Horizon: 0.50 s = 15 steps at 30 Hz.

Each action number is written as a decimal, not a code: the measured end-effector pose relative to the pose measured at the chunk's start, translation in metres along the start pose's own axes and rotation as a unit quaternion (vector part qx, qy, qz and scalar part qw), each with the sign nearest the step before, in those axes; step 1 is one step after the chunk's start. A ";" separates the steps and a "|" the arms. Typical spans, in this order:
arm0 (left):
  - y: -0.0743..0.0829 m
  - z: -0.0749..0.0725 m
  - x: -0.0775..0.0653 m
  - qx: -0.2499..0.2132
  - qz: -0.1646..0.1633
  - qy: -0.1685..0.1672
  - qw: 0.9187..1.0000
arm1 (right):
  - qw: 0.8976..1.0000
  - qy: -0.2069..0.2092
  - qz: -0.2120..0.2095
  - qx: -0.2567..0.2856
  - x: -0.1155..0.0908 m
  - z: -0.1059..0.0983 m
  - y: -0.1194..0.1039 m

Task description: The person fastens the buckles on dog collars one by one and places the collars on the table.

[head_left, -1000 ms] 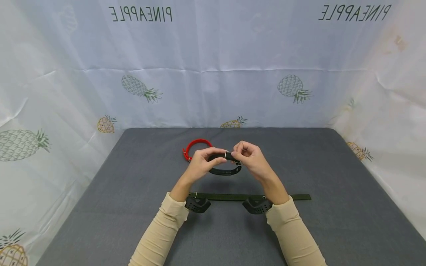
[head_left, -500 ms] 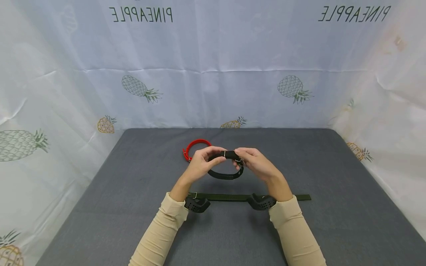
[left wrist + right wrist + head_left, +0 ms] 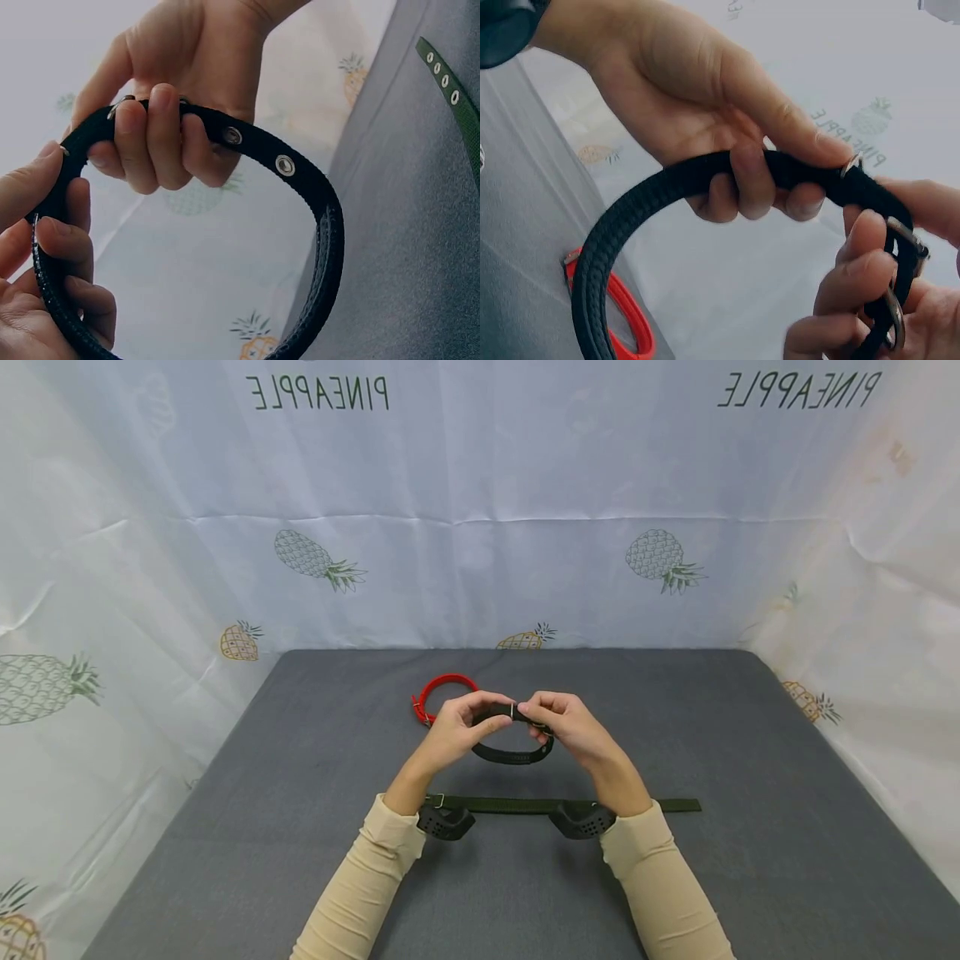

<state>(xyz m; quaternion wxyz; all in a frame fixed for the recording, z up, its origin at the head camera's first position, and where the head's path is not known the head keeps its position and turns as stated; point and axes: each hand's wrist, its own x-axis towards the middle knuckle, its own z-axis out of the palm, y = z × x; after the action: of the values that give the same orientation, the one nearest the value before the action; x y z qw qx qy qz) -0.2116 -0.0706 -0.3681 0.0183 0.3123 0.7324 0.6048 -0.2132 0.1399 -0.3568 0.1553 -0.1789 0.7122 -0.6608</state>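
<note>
A black collar (image 3: pixel 513 758) with a metal buckle is closed into a loop and held up over the table. My left hand (image 3: pixel 453 727) pinches the strap at its top left, the thumb beside a thin metal keeper (image 3: pixel 851 166). Just right of that, my right hand (image 3: pixel 573 727) pinches the strap near the buckle (image 3: pixel 906 236) and a metal ring (image 3: pixel 894 321). Metal-rimmed holes (image 3: pixel 285 166) show along the band in the left wrist view. In that view the right hand's fingers (image 3: pixel 163 135) curl over the strap.
A red collar (image 3: pixel 450 678), also looped, lies on the grey table (image 3: pixel 322 760) behind the left hand. In front, a dark green strap (image 3: pixel 517 806) lies stretched out flat beneath the wrists. A white pineapple-print curtain (image 3: pixel 480 468) stands around the back and sides.
My right hand shifted right along the black collar, then came back left beside the keeper. The loop now hangs slightly lower and further right. My left hand has stayed nearly still.
</note>
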 end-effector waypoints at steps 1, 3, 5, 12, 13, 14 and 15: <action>0.000 0.000 0.000 0.001 0.001 0.002 1.000 | 1.000 0.001 0.005 0.001 0.001 -0.001 0.001; -0.001 -0.001 0.001 0.001 0.000 0.008 1.000 | 1.000 0.003 0.020 0.007 0.002 -0.003 0.002; -0.001 -0.002 0.001 -0.003 -0.002 0.018 1.000 | 0.999 0.000 0.030 0.016 0.003 -0.005 0.004; -0.001 -0.007 0.002 -0.043 -0.015 0.080 0.996 | 0.998 -0.027 0.027 0.044 0.004 -0.016 0.010; -0.001 -0.007 0.002 -0.047 -0.016 0.086 0.995 | 0.998 -0.032 0.025 0.049 0.005 -0.017 0.011; -0.001 -0.008 0.002 -0.050 -0.016 0.092 0.994 | 0.998 -0.036 0.022 0.053 0.005 -0.018 0.011; -0.001 -0.008 0.002 -0.051 -0.016 0.096 0.994 | 0.997 -0.038 0.018 0.057 0.005 -0.018 0.011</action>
<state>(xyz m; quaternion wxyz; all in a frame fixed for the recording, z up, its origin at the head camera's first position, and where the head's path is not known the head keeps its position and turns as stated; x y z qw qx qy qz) -0.2173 -0.0767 -0.3662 -0.0267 0.2392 0.7041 0.6681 -0.2267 0.1544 -0.3665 0.2043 -0.1814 0.6701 -0.6902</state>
